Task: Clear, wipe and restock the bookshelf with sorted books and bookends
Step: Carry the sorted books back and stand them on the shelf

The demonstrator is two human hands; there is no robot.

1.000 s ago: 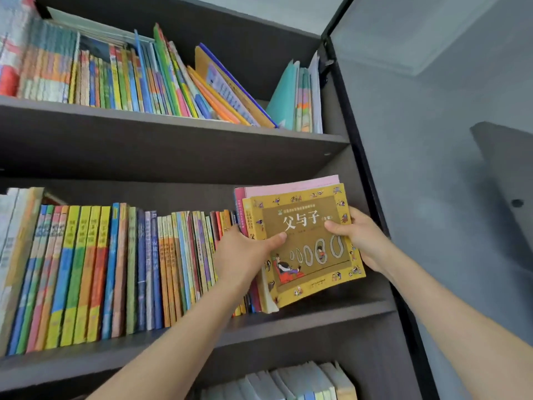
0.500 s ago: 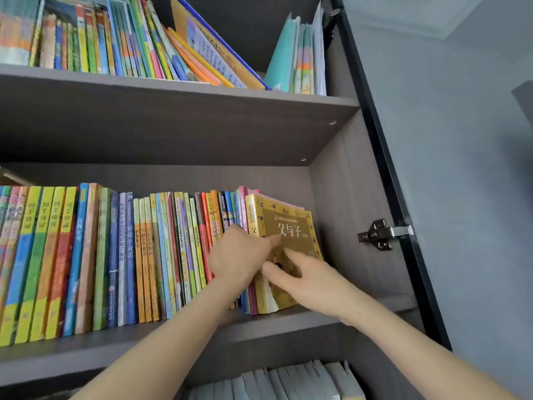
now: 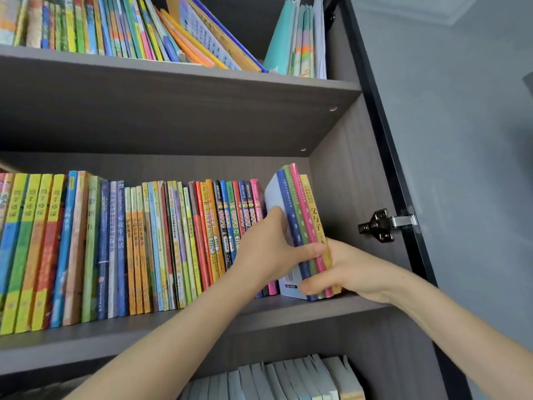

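Observation:
A small bundle of thin books (image 3: 300,215) with blue, green, pink and yellow spines stands on the middle shelf (image 3: 288,308), at the right end of a long row of colourful books (image 3: 129,243). My left hand (image 3: 268,252) grips the bundle, fingers on its left cover and thumb across the spines. My right hand (image 3: 343,269) holds the bundle's lower right side from beside the yellow book. The bundle leans slightly left against the row.
The upper shelf (image 3: 173,82) carries more books, some slanted, and teal folders (image 3: 297,44) at its right end. Pale book tops (image 3: 288,376) show on the shelf below. The cabinet side wall with a metal hinge (image 3: 383,225) stands right of the bundle.
The yellow-covered bundle, held cover-forward in front of the shelf a second ago, has been turned spine-out and pushed onto the shelf. Both hands followed it in and now clamp it upright.

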